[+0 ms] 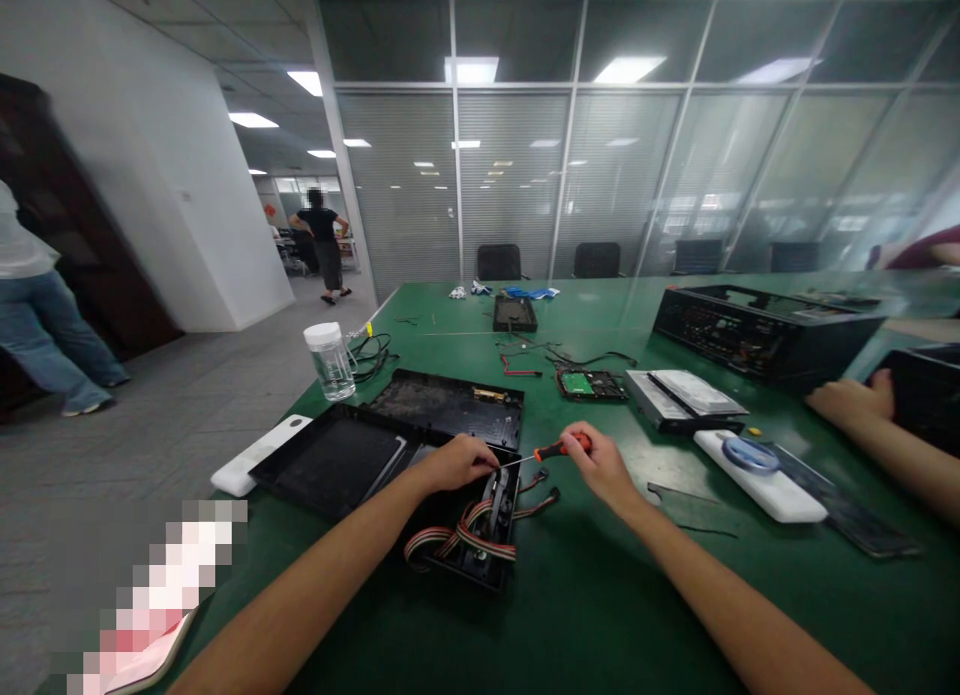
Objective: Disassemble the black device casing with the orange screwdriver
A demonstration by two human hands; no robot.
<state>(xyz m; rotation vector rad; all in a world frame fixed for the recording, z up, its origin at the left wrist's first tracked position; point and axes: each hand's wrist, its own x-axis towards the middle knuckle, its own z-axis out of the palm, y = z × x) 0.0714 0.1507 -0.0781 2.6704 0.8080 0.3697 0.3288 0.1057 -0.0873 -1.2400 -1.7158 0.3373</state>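
My right hand [598, 457] is closed around the orange and black handle of a screwdriver [551, 452]. The screwdriver's thin shaft points left, its tip at the edge of an opened black plastic casing [322, 457]. By that tip my left hand [466, 461] has its fingers pinched together at the casing; what they hold, if anything, is hidden. Striped ribbon-like wires [459, 547] in red, white and black loop out of the casing's near end, just below my left hand. A separate dark panel [442, 405] lies behind it.
A lidded clear water jar [330, 363] stands at the left. Rightward are a green circuit board [589, 384], silver-topped drives [686, 395], a white power strip [757, 475] and a black computer case [750, 333]. Another person's hand [855, 405] rests at the far right.
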